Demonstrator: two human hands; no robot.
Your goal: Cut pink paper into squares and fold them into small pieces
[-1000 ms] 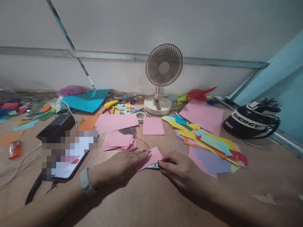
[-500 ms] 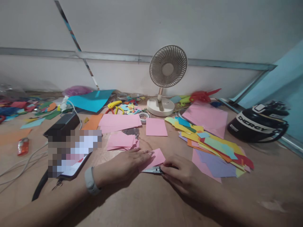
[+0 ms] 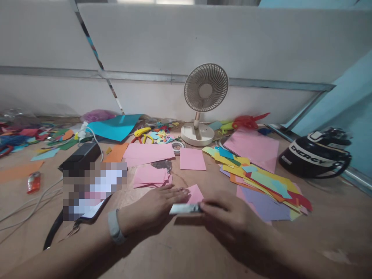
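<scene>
Because it looks light, thin and easily creased, the pink sheet (image 3: 195, 193) is best pressed flat near an edge; it lies on the desk (image 3: 162, 255), partly beneath the extended, ungrasping fingers of the left hand (image 3: 155, 203). At its near side, the silver tool (image 3: 184, 209), likely stiff and slick, is pinched by its dark end in the right hand (image 3: 229, 215).

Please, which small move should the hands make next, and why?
Probably the right hand should draw the metal tool slightly rightward, away from the left hand: the tool's free end points toward that hand, whose fingers rest on the small pink paper.
</scene>
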